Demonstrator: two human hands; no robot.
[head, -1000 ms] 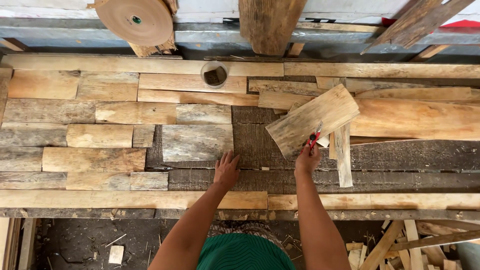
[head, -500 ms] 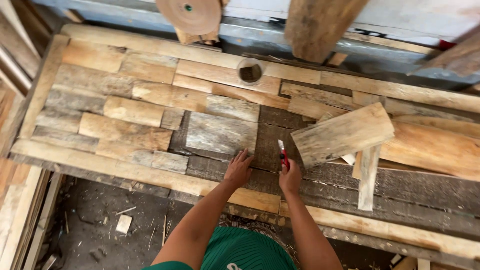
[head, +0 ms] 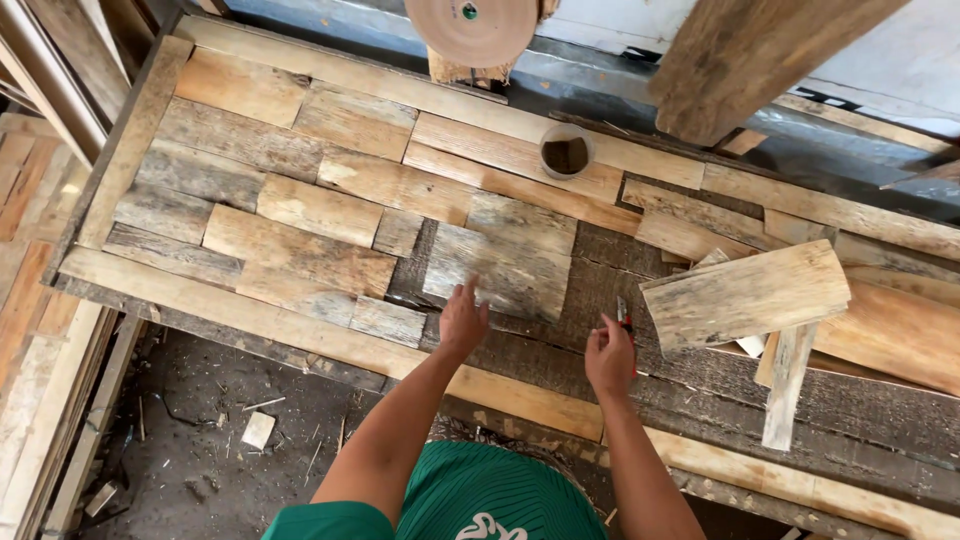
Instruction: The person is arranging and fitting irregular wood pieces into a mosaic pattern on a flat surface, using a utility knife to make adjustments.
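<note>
My left hand (head: 463, 320) rests with fingers apart on the lower edge of a grey weathered board piece (head: 502, 272) set in the wooden frame (head: 250, 315). To its right, my right hand (head: 609, 357) grips a red pencil (head: 624, 317), tip pointing away from me, over the dark backing surface (head: 610, 280). Fitted wood pieces (head: 300, 210) in tan and grey fill the frame to the left of the hands. A loose light board (head: 745, 295) lies just right of the pencil, atop a narrow strip (head: 788, 385).
A small round cup (head: 566, 152) stands on the boards beyond my hands. A round brown disc (head: 470, 28) and a thick upright plank (head: 740, 60) sit at the far edge. Long planks (head: 60, 90) lean at left; scraps lie on the dirt floor (head: 220, 430).
Both hands shifted leftward along the panel, away from the loose light board. My left hand now lies on the grey piece; the view has swung left and tilted.
</note>
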